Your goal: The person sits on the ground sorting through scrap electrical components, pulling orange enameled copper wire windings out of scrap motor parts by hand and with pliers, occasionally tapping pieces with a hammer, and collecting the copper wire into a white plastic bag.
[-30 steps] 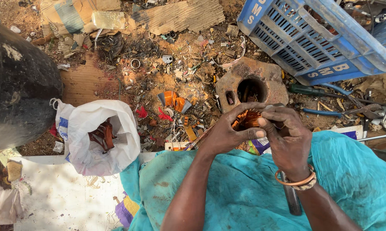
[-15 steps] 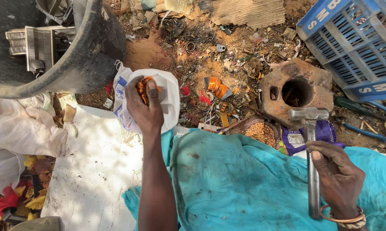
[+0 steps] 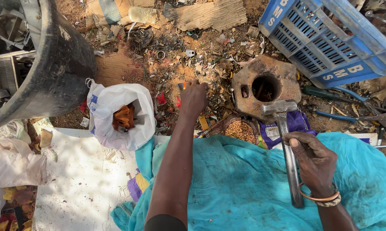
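My left hand (image 3: 193,97) reaches forward over the littered ground, fingers curled down onto a small orange piece (image 3: 183,85) among the scrap. My right hand (image 3: 313,160) grips the metal handle of a hammer (image 3: 283,128), whose head rests against the near edge of a rusty metal block with a round hole (image 3: 265,85). A white plastic bag (image 3: 118,115) to the left stands open with a bundle of copper wire (image 3: 124,117) inside. A turquoise cloth (image 3: 244,184) covers my lap.
A big black tub (image 3: 60,64) with metal parts stands at far left. A blue plastic crate (image 3: 330,42) lies at top right, pliers and other tools (image 3: 351,115) beside it. A white sheet (image 3: 77,184) lies at lower left, cardboard (image 3: 205,15) at the top.
My left hand left the white bag, where the copper bundle now lies, and moved right to the scrap on the ground. The hammer stays in my right hand.
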The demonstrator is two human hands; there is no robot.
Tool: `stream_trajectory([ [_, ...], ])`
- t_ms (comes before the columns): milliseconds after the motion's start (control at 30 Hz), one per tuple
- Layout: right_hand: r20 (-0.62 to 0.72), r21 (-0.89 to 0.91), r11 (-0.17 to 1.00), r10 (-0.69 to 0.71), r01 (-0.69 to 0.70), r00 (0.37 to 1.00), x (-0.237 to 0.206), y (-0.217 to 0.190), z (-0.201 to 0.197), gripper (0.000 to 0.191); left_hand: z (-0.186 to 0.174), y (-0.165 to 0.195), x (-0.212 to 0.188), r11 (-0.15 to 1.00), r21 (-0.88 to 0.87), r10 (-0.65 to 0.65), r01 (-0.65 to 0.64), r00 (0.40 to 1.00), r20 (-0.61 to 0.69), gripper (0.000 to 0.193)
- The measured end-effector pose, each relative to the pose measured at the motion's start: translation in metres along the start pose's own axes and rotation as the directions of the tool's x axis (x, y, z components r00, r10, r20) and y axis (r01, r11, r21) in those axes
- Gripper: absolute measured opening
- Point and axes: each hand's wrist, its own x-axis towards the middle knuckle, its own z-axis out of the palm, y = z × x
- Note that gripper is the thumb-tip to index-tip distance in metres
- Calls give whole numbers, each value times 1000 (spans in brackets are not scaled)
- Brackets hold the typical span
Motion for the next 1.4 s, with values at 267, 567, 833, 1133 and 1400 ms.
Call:
stream_trajectory([
  [267,27,136,983,121,-124,992,3,28,-5,21,28,-13,5,990,123,71,-63,996,-61,28],
  [567,37,120,989,81,-85,996,4,21,-7,20,-54,-1,3,986,-131,-132,105,967,-220,28],
  [833,106,-176,977,-99,117,989,36,-28,13,51,-80,71,-37,651,-754,149,-84,989,18,29],
  [1133,166,317,911,219,-262,962,54,-5,43,49,13,100,-36,-45,-954,192,298,939,284,36],
  [1400,285,511,688,430,-515,857,41,1,64,47,23,108,-36,208,-969,36,132,989,142,20],
])
